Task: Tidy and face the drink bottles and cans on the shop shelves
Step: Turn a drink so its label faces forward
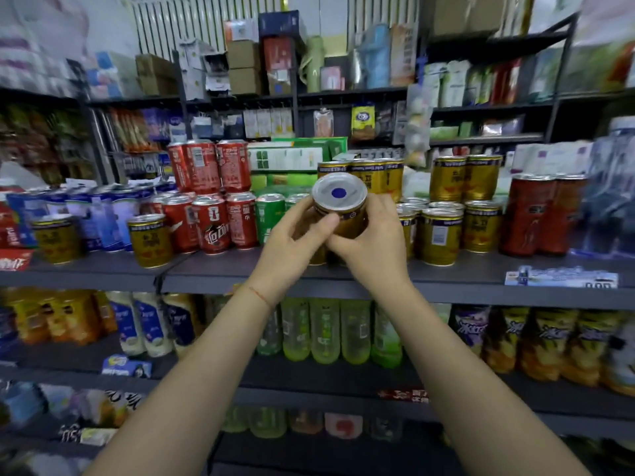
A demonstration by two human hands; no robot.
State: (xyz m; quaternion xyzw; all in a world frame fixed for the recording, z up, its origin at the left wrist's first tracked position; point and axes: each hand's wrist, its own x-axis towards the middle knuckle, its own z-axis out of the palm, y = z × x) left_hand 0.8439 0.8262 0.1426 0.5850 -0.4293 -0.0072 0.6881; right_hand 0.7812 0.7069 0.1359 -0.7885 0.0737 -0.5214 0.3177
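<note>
Gold drink can [347, 218], tilted lid-forward, in the curled grip of left hand [292, 249] and right hand [372, 245], above the shelf [213, 273].

both hands [343, 245] hold gold can [347, 218] tilted over shelf [213, 273].

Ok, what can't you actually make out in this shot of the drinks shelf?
- Gold can: its label, covered by the left hand and right hand, head view.
- Shelf under the held can: hidden by both hands.
- Water bottles at the right edge: blurred, cut off.
- Price tag: print too small.
</note>
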